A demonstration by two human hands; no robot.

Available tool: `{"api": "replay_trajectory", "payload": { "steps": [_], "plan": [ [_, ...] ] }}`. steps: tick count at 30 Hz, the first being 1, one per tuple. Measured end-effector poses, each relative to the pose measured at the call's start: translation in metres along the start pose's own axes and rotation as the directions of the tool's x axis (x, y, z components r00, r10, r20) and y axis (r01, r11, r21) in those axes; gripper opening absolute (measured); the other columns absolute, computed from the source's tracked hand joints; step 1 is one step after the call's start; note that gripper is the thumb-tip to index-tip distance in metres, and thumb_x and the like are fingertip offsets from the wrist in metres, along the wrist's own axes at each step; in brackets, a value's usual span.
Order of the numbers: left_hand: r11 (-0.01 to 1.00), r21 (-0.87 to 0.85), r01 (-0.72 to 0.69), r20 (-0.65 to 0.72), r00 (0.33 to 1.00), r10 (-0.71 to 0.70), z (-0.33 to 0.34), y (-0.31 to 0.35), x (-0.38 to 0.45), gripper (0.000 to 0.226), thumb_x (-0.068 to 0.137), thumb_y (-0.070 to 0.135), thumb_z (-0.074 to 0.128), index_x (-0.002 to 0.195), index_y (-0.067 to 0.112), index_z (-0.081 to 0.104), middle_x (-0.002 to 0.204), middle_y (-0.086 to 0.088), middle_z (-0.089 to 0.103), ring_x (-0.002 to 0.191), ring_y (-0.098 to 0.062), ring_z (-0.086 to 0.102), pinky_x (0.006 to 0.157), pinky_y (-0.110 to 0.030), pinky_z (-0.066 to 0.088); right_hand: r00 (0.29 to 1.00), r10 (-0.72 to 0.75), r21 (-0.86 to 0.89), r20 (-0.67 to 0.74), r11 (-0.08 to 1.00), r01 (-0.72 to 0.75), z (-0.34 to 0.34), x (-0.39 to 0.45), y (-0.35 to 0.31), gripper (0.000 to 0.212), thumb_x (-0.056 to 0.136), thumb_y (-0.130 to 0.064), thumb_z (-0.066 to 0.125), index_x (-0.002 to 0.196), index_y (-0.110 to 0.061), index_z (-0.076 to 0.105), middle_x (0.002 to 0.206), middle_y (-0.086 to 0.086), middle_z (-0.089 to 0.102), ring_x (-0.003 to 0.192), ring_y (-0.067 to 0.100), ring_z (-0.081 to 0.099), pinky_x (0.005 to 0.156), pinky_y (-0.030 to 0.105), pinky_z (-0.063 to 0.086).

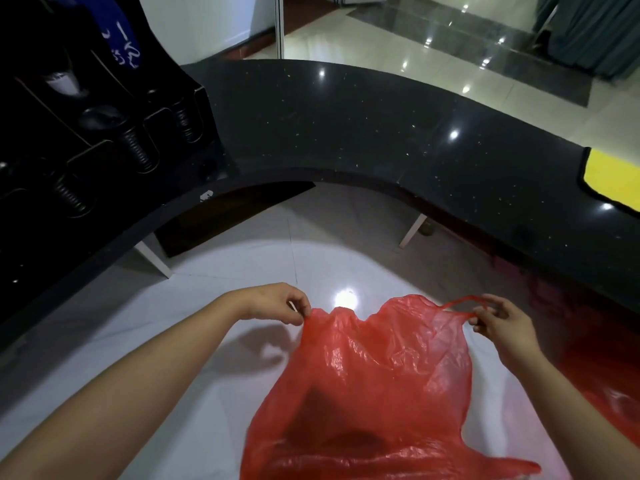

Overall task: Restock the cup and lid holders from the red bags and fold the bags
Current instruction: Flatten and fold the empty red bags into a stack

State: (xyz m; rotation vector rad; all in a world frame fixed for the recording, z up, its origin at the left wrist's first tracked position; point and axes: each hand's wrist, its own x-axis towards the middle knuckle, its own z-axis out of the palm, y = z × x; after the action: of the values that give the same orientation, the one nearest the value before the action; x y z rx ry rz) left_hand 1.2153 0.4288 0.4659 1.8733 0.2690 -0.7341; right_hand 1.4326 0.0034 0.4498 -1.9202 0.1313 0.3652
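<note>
A thin red plastic bag (pixel 374 386) hangs spread out in front of me over the white floor, below the counter's edge. My left hand (pixel 280 303) pinches its top left corner. My right hand (pixel 502 320) pinches the right handle loop, which is stretched thin. The bag looks limp, and I cannot see anything inside it. At the far left stands the black cup and lid holder (pixel 104 133), with stacks of dark lids (pixel 138 150) in its slots and a cup (pixel 64 81) showing in an upper slot.
A curved black speckled counter (pixel 346 133) arcs across the view in front of me. A yellow cloth (pixel 613 178) lies on its right end. White counter legs (pixel 412 230) stand on the glossy tiled floor beneath. The bag's red glow reflects off the counter front at right.
</note>
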Motion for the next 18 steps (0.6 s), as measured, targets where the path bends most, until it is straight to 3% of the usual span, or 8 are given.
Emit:
{"api": "replay_trajectory", "payload": {
  "steps": [6,8,10,13,15,18],
  "plan": [
    [0.990,0.139,-0.015,0.085,0.996,0.003,0.014,-0.007,0.002,0.012,0.086,0.030,0.071,0.097,0.035,0.068,0.102,0.010,0.069,0.085,-0.003,0.063,0.087,-0.028,0.051,1.000,-0.002,0.023,-0.004,1.000,0.002,-0.004,-0.002,0.000,0.028,0.094,0.009,0.059,0.116,-0.007,0.063,0.083,0.018,0.065,0.056,0.017,0.066,0.055,0.023,0.058],
    [0.982,0.183,-0.045,0.054,0.998,0.035,0.011,-0.007,0.001,0.003,0.089,0.030,0.068,0.089,0.031,0.066,0.092,0.013,0.069,0.081,-0.002,0.061,0.079,-0.024,0.051,1.000,-0.005,0.024,-0.006,1.000,0.005,-0.006,-0.003,0.001,0.027,0.094,0.010,0.059,0.114,-0.008,0.063,0.081,0.019,0.065,0.057,0.017,0.065,0.055,0.023,0.058],
    [0.980,0.195,-0.039,-0.029,0.999,0.045,0.002,-0.005,0.000,0.008,0.092,0.023,0.064,0.086,0.028,0.065,0.088,0.015,0.068,0.083,-0.006,0.064,0.075,-0.023,0.052,1.000,-0.001,0.032,-0.016,0.999,0.002,-0.008,-0.003,0.001,0.028,0.095,0.010,0.058,0.115,-0.008,0.063,0.084,0.019,0.065,0.060,0.020,0.065,0.055,0.023,0.058],
    [0.977,0.214,-0.015,-0.130,0.991,0.043,-0.010,-0.001,-0.003,0.022,0.097,0.016,0.057,0.108,0.032,0.064,0.105,0.010,0.066,0.095,-0.016,0.067,0.082,-0.030,0.055,1.000,0.002,0.036,-0.026,0.999,-0.001,-0.013,-0.003,0.002,0.028,0.095,0.009,0.058,0.116,-0.009,0.062,0.088,0.019,0.066,0.064,0.023,0.066,0.056,0.024,0.059],
    [0.959,0.282,-0.015,-0.088,0.995,0.041,-0.010,0.001,-0.002,0.047,0.098,0.015,0.054,0.133,0.045,0.053,0.117,0.012,0.059,0.098,-0.011,0.065,0.085,-0.029,0.056,1.000,0.001,0.025,-0.020,1.000,-0.001,-0.014,-0.002,0.004,0.028,0.095,0.009,0.059,0.116,-0.009,0.063,0.088,0.020,0.066,0.063,0.022,0.067,0.057,0.025,0.059],
    [0.923,0.382,-0.040,-0.009,0.999,0.047,0.004,0.006,0.008,0.053,0.097,0.019,0.057,0.138,0.051,0.047,0.120,0.007,0.053,0.096,-0.012,0.063,0.083,-0.029,0.056,1.000,0.005,0.017,-0.016,1.000,-0.005,-0.015,-0.001,0.005,0.029,0.095,0.009,0.059,0.116,-0.010,0.063,0.087,0.020,0.067,0.063,0.020,0.067,0.057,0.025,0.059]
  ]
}}
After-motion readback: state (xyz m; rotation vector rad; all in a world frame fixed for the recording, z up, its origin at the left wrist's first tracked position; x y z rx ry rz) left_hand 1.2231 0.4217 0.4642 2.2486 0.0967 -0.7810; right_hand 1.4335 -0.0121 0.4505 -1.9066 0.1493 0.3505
